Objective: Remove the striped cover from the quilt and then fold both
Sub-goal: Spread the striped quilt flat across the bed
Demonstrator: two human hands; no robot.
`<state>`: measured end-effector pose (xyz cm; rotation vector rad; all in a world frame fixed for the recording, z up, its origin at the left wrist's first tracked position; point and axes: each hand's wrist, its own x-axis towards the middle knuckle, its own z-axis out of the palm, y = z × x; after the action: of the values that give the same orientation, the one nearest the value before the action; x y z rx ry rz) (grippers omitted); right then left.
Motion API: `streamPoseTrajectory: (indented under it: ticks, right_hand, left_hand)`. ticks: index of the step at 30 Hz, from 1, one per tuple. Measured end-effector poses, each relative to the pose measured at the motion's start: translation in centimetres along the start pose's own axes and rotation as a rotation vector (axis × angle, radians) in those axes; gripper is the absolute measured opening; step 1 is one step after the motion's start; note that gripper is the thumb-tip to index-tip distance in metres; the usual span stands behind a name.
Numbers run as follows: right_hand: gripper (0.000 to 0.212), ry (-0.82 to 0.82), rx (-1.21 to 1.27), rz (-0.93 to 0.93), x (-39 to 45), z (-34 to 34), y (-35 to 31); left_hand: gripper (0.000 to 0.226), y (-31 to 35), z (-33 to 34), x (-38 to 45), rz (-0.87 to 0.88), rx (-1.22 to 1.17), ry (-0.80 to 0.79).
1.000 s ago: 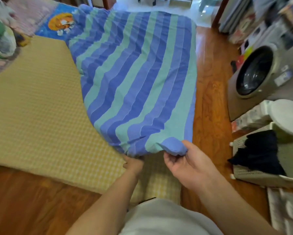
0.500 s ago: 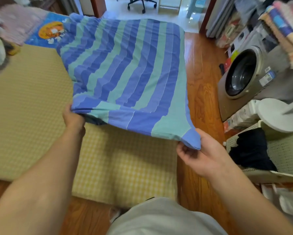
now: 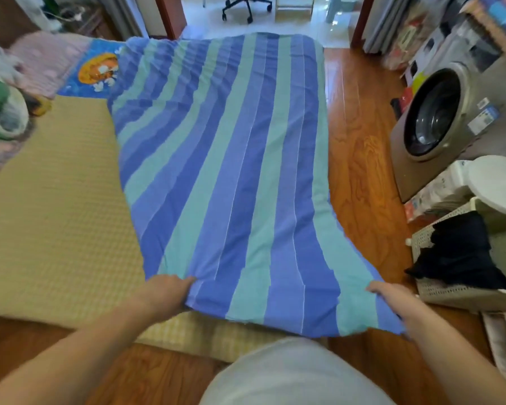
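Now striped cover lies spread flat; left grip and right grip pinch its near corners.

1. A glossy reddish wood floor runs through the room.
2. A yellow checked mat lies on the floor at the left.
3. A front-loading washing machine stands at the right, its round door facing the room.
4. A pale perforated laundry basket holding dark clothing sits nearer, beside it.
5. An office chair stands on bright light flooring beyond the doorway.
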<state>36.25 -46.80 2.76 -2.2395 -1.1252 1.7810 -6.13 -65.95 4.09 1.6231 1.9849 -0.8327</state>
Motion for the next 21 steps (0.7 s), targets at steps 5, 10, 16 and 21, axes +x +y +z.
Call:
streamPoseTrajectory:
  ticks: [5, 10, 16, 21]
  right_hand:
    - [0.020, 0.004, -0.345, 0.074, 0.6, 4.1, 6.3]
    - [0.040, -0.001, -0.782, 0.080, 3.1, 5.7, 10.4]
    - [0.002, -0.174, -1.186, -0.258, 3.7, 15.7, 3.2]
    - [0.016, -0.291, -1.202, -0.579, 1.5, 33.1, -3.1]
  left_hand:
    - [0.052, 4.3, 10.6, 2.8, -0.079, -0.106, -0.008]
    - [0.041, 7.0, 12.0, 2.0, -0.167, -0.519, -0.101]
    - [0.017, 3.2, 15.3, -2.5, -0.374, -1.006, -0.128]
    - [0.010, -7.4, 17.9, -2.4, -0.502, -1.276, -0.096]
